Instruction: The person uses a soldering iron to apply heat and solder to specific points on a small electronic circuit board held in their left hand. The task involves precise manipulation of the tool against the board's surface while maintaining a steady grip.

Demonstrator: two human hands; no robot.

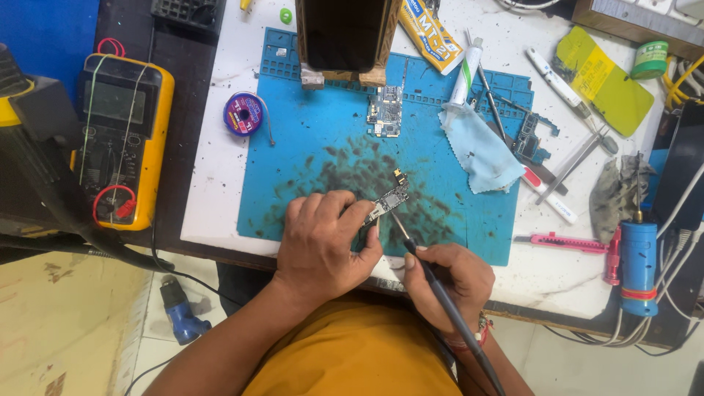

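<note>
My left hand (323, 238) rests on the stained blue work mat (308, 139) and pinches a small phone circuit board (391, 198) at its near end, pressing it to the mat. My right hand (449, 282) grips a dark soldering iron (440, 290) like a pen, its thin tip touching the board's lower edge. The iron's cable runs back past my wrist. A second, larger circuit board (386, 110) lies loose at the mat's far middle.
A yellow multimeter (121, 139) sits at left, a solder wick spool (244, 114) beside the mat. A light blue cloth (480, 150), syringe, tweezers (579, 158), pink knife (568, 242) and blue holder (638, 268) crowd the right. A wooden stand (345, 37) is at the back.
</note>
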